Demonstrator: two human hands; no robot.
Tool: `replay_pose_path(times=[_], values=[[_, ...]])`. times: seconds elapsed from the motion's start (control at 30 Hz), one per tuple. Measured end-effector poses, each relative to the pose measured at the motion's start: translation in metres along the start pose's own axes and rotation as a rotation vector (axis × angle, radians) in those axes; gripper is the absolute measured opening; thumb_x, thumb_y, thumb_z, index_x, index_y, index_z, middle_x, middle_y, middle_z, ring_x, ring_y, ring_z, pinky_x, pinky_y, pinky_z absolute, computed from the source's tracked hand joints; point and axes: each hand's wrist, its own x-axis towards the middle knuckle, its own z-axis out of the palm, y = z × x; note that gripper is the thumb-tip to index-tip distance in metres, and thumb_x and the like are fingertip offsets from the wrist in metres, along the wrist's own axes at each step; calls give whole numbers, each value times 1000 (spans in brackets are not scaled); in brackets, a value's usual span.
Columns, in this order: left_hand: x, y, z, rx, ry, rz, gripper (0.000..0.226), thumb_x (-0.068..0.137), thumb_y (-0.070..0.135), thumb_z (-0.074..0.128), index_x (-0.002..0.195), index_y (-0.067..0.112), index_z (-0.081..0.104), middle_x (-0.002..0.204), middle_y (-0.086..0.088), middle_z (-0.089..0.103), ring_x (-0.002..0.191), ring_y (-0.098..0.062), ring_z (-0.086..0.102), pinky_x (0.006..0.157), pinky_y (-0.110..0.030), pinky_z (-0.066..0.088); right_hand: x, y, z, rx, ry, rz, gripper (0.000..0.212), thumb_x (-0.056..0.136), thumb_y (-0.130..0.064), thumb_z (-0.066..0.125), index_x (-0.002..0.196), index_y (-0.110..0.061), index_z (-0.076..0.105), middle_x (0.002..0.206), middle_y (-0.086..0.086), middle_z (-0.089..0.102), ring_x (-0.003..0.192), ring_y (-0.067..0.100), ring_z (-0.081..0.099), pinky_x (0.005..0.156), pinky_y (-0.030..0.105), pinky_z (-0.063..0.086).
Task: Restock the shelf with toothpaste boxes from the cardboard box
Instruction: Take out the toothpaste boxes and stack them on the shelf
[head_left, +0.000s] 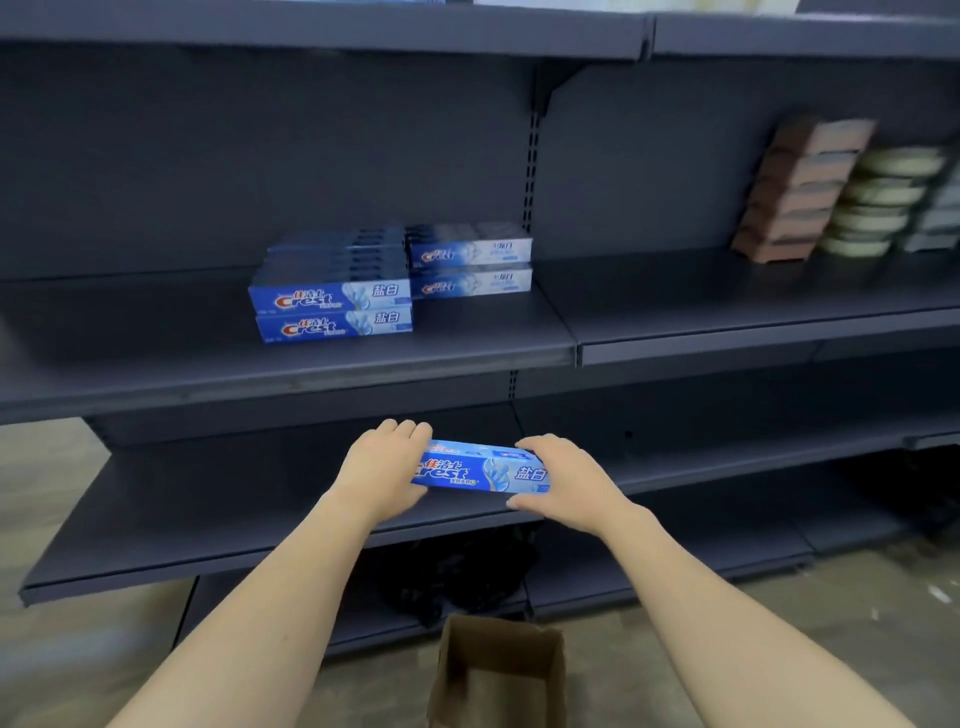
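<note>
Standing open on the floor nearest the person is a brown cardboard box (501, 670), its flaps up and its inside in shadow, so I cannot tell what it contains. Above it both bare forearms reach forward to the dark grey shelving. The left hand (384, 467) and the right hand (563, 480) hold one blue Crest toothpaste box (480, 467) between them, lengthwise, printed face toward the person. The left hand's fingers curl over the box's left end, thumb underneath; the right hand's fingers wrap over the top of the right end with the thumb along the lower edge. The box is at the front of the lower shelf (208, 499); whether it rests on that shelf or is just above it I cannot tell.

Under that shelf, something black and crumpled (462, 577) lies in the shadow, too dark to name.

One level up, on the middle shelf (156, 358), are the stocked toothpaste boxes (332, 306): a left block two boxes high running several rows deep, and just beside it on the right a shorter stack of two (470, 267) set further back.

Far right on the same level stand a stack of brownish packs (800, 192) and a stack of pale green round containers (878, 202), blurred.
</note>
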Motion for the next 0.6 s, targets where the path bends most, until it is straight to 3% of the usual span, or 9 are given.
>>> replay_pose_path(times=[0.23,0.3,0.5,0.6], values=[[22,5,-22,61,146,-36,50,84,43,63,123,17,43,122,1,53,109,-18,51,87,-27,42,25,-10,-39,-193,119,-192,70,86,-54,57,145,-23,35,136,-4,51,124,15,45,104,30,35],[30,5,-29,64,235,-57,51,79,44,69,118,17,49,116,1,56,104,-18,55,83,-27,43,38,-18,-48,-227,131,-214,64,90,-49,53,145,-22,34,134,-3,52,123,17,45,102,30,34],[67,-13,-50,-34,256,-8,65,81,58,58,129,18,43,125,2,50,116,-19,47,95,-31,33,84,-27,-82,-264,98,-188,46,91,-37,57,133,-22,48,122,1,57,113,20,51,95,34,39],[88,-22,-55,-57,362,1,56,90,46,54,134,13,46,130,-3,53,121,-23,49,101,-35,33,107,-26,-96,-250,130,-155,45,91,-33,58,133,-22,48,122,1,57,112,20,51,94,34,41]])
